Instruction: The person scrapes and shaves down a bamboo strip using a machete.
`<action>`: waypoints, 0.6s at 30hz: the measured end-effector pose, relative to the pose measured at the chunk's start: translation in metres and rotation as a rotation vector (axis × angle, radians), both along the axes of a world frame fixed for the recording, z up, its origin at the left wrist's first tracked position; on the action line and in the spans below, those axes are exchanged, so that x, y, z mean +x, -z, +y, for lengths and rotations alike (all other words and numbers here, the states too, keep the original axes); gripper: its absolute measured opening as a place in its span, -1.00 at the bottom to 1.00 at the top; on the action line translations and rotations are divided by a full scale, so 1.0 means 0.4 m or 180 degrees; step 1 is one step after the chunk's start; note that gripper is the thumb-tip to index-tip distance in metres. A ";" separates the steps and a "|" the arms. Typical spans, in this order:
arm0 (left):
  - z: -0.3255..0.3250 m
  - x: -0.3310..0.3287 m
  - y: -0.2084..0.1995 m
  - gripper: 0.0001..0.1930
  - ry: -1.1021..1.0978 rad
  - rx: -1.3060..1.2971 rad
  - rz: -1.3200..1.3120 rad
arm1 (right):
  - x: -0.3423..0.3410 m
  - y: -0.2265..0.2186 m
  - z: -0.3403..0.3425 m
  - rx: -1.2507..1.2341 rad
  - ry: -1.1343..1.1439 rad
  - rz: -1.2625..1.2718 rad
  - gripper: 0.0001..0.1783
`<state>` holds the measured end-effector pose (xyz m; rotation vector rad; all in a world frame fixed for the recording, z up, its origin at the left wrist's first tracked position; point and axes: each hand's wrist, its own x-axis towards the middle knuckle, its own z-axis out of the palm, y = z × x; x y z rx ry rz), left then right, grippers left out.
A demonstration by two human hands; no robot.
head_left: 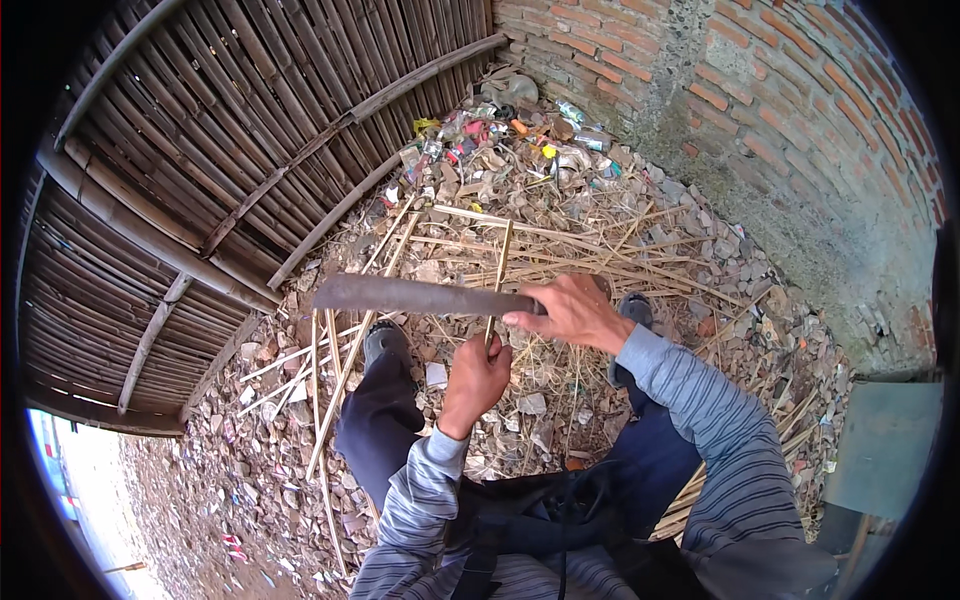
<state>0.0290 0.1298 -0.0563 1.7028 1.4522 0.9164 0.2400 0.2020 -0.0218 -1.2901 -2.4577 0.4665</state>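
My right hand (578,312) is closed around the handle of a machete (410,296). Its wide, dark, rust-brown blade points left, lying roughly level across the view. In my left hand (476,385), fingers wrapped tight, a narrow bamboo strip (503,250) stands up and leans slightly right at the top. The blade crosses this strip a little above my left fist, near the handle end; whether its edge bites into the bamboo I cannot tell. The strip's lower end is hidden by my fist.
Split bamboo strips (560,262) lie scattered beyond my hands, with more strips (335,400) by my left leg. My shoes (388,342) stand on stony rubble. Rubbish (520,140) heaps up between a bamboo fence (290,110) and a brick wall (770,130). A grey-green panel (885,440) stands at right.
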 end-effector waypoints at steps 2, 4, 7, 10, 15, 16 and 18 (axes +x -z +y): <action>0.003 0.001 -0.003 -0.74 -0.0015 0.0011 0.0036 | 0.019 -0.006 0.027 -0.0073 0.0279 0.0295 -0.14; 0.007 -0.006 -0.001 -0.75 -0.0038 0.0040 0.0071 | 0.001 -0.003 0.024 -0.0106 0.0334 0.0229 -0.15; 0.006 -0.019 0.007 -0.76 -0.0034 -0.0020 0.0007 | -0.017 -0.003 0.009 -0.0028 0.0287 0.0030 -0.19; 0.004 -0.016 -0.010 -0.76 0.0033 -0.0072 0.0010 | -0.036 -0.003 -0.011 0.0125 0.0101 0.0379 -0.24; -0.010 -0.015 -0.020 -0.77 0.0068 -0.0020 -0.0075 | 0.001 0.022 0.030 0.0270 -0.0043 0.0158 -0.21; -0.014 -0.027 -0.024 -0.77 0.0087 -0.0006 -0.0039 | 0.008 0.015 0.053 0.0272 -0.0044 0.0153 -0.21; -0.021 -0.033 -0.021 -0.77 0.0107 0.0013 -0.0011 | 0.019 0.006 0.085 -0.0192 0.0803 0.0353 -0.16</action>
